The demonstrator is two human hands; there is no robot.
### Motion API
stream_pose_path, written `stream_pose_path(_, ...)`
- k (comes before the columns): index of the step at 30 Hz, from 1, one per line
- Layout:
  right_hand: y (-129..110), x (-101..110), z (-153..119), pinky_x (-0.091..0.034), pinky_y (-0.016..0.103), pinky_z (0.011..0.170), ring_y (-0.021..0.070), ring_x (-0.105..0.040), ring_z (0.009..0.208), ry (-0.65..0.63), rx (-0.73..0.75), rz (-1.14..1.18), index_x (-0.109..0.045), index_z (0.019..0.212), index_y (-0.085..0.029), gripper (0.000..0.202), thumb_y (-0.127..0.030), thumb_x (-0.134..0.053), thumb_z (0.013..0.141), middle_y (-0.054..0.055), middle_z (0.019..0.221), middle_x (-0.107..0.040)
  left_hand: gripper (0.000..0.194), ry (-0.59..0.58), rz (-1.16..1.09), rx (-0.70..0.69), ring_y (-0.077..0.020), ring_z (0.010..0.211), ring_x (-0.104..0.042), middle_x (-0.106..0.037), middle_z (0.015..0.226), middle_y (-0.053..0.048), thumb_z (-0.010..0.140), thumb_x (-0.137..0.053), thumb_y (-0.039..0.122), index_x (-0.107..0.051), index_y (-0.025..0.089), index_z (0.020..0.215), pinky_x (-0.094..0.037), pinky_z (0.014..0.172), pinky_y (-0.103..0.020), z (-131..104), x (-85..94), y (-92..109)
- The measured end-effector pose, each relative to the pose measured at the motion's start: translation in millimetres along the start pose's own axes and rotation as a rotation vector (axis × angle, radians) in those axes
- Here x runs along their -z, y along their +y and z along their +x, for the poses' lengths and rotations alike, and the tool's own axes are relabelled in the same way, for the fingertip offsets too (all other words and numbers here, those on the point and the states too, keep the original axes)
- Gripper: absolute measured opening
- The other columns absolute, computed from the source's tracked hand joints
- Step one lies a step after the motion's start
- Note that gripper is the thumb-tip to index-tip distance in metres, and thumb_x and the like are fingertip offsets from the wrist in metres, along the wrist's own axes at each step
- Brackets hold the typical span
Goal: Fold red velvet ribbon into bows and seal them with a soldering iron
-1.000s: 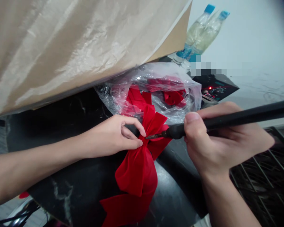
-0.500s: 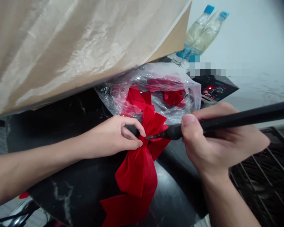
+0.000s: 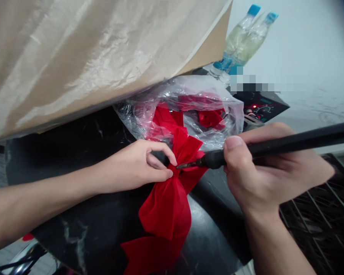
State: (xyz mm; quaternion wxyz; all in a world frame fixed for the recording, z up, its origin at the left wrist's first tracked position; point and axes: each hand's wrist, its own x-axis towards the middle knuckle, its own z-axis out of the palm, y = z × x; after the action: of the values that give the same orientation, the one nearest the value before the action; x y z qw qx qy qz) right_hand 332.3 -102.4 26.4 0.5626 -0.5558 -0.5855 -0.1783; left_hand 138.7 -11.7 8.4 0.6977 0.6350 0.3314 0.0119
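Note:
A red ribbon bow [image 3: 167, 210] lies on the black marbled tabletop [image 3: 103, 229], its tails spread toward me. My left hand [image 3: 140, 166] pinches the bow at its gathered middle between thumb and forefinger. From the right, my right hand [image 3: 263, 168] grips the black handle of a soldering iron [image 3: 215, 158], thumb on top. The iron's dark metal tip rests at the bow's knot, right beside my left fingertips. Just behind the bow, a clear plastic bag [image 3: 232, 114] lies open with more red ribbon bows [image 3: 167, 118] inside.
A plastic-covered cardboard box [image 3: 206, 49] fills the upper left. At the back right stand two blue-capped bottles [image 3: 246, 42] and a black control box [image 3: 260, 105] with a lit red light and a dial. A dark wire rack [image 3: 318, 214] is at the lower right.
My right hand has shifted slightly to the right along the iron's line. The tip stays at the knot, and my left hand keeps its pinch on the bow.

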Motion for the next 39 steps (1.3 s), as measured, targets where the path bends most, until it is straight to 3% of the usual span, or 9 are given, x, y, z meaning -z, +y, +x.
stream_pose_path(10,3,1,3,-0.029,0.029,0.044,0.0105,-0.048,0.045,0.094,0.021,0.019,-0.067,0.065,-0.023,0.013,-0.02,-0.072,0.077,-0.006,0.054,-0.06,0.017,-0.003,-0.017,-0.03,-0.0079,0.059,-0.061,-0.076,0.069,0.005,0.085,-0.076,0.027,-0.067,0.023,0.099,-0.037,0.058,-0.016,1,2.2,-7)
stream_pose_path(16,-10,7,5,-0.03,0.03,0.046,0.0117,-0.049,0.046,0.049,-0.064,0.008,-0.065,0.063,-0.022,0.014,-0.017,-0.07,0.074,-0.005,0.055,-0.062,0.019,0.022,0.036,0.001,-0.0094,0.061,-0.062,-0.078,0.074,0.002,0.084,-0.075,0.029,-0.069,0.023,0.101,-0.038,0.059,-0.017,1,1.6,-4)
stream_pose_path(25,-4,5,2,-0.031,0.03,0.041,0.0109,-0.047,0.041,0.064,0.046,0.017,-0.066,0.063,-0.024,0.014,-0.017,-0.072,0.073,-0.007,0.051,-0.06,0.018,0.029,0.039,0.002,-0.0098,0.062,-0.063,-0.08,0.078,0.002,0.084,-0.073,0.026,-0.068,0.024,0.101,-0.038,0.059,-0.018,0,1.6,-3)
stream_pose_path(33,-14,11,1,-0.034,0.027,0.042,0.0077,-0.052,0.044,-0.059,0.0,-0.015,-0.066,0.067,-0.022,0.014,-0.013,-0.075,0.072,-0.01,0.056,-0.063,0.016,0.026,0.021,0.013,-0.01,0.059,-0.064,-0.078,0.072,0.004,0.083,-0.075,0.024,-0.068,0.024,0.098,-0.039,0.058,-0.018,1,1.3,-1)
stream_pose_path(39,-21,3,-5,-0.037,0.032,0.051,0.0102,-0.049,0.05,0.094,-0.171,-0.002,-0.065,0.064,-0.023,0.02,-0.024,-0.071,0.083,-0.006,0.057,-0.059,0.018,0.023,0.035,0.002,-0.0126,0.063,-0.067,-0.079,0.074,0.001,0.085,-0.075,0.029,-0.068,0.023,0.101,-0.042,0.061,-0.02,0,1.0,1)
